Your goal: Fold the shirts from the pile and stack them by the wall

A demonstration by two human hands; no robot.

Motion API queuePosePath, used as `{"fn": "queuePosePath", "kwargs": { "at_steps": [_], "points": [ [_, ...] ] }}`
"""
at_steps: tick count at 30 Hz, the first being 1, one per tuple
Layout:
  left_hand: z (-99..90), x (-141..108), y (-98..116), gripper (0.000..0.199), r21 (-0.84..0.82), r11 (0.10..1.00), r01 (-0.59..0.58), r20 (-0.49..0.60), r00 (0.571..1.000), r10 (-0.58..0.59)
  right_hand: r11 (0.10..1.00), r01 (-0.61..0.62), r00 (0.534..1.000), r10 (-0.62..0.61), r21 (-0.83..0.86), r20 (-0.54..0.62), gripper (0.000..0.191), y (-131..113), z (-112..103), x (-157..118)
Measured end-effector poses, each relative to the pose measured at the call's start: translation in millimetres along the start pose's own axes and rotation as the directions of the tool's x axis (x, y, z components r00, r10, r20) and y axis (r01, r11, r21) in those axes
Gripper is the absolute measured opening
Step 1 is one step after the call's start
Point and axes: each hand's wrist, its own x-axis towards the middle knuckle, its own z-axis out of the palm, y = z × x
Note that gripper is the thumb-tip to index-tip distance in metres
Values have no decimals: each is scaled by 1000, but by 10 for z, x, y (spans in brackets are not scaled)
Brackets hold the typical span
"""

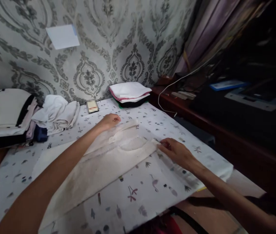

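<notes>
A cream garment (96,174) lies spread across a bed-like surface with a printed white sheet (138,198). Its narrower end, with a curved cut-out and a raised fold, points toward the far right. My right hand (177,152) pinches the near corner of that end between thumb and fingers. At the far side of the same end, my left hand (108,122) is closed with fingers curled, at the garment's edge. The cloth inside the left fingers is mostly hidden. My left forearm crosses above part of the garment.
Folded clothes (6,112) are stacked at the left, beside crumpled white cloths (57,113). A small box-like item (92,106) stands near the patterned wall. Another folded pile (130,92) sits at the back. A white cable (166,87) hangs over dark red furniture (216,136).
</notes>
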Motion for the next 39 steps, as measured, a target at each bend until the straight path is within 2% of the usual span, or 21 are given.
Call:
{"fn": "queuePosePath", "kwargs": {
  "at_steps": [3,6,8,10,13,15,17,20,23,25,27,29,31,34,39],
  "points": [
    [284,474,156,16,70,998,2,9,1000,-3,998,-63,998,63,-10,2,37,-73,-1,30],
    [438,693,232,20,97,995,-10,45,999,6,995,-88,996,88,-41,6,27,-167,-14,99],
    [461,765,260,24,93,995,-25,87,996,16,996,-75,997,75,-46,8,21,-204,-15,136],
    [440,799,281,20,74,996,-44,131,991,35,999,-51,999,51,5,10,20,-221,-11,152],
    [341,771,289,11,13,996,-83,141,987,80,970,-14,1000,17,241,-11,21,-270,-16,129],
    [223,682,267,9,-37,994,-106,100,989,110,911,19,997,12,413,-74,21,-367,-45,86],
    [57,529,214,10,-122,980,-159,40,985,165,858,85,986,0,507,-166,22,-534,-94,25],
    [-244,197,57,13,-280,923,-263,-37,964,264,837,236,947,-86,494,-308,19,-894,-158,-95],
    [-511,-209,-219,14,-383,890,-245,-47,968,246,819,413,888,-264,398,-377,10,-1310,-95,-250],
    [-613,-489,-464,16,-440,878,-189,-30,980,196,769,546,828,-434,334,-354,8,-1573,65,-365],
    [-639,-747,-725,20,-505,856,-108,10,991,131,700,675,735,-610,234,-297,14,-1804,305,-479],
    [-599,-956,-961,24,-584,812,-1,69,996,51,627,774,629,-751,82,-199,18,-1992,575,-575],
    [-527,-1096,-1140,26,-665,742,87,118,993,-11,560,826,556,-828,-61,-66,20,-2128,811,-644],
    [-439,-1192,-1285,27,-768,625,140,160,987,-24,502,849,520,-850,-162,91,20,-2228,1025,-689],
    [-426,-1257,-1355,34,-842,494,218,253,967,3,469,860,497,-859,-200,123,18,-2201,1130,-689]
  ]
}}
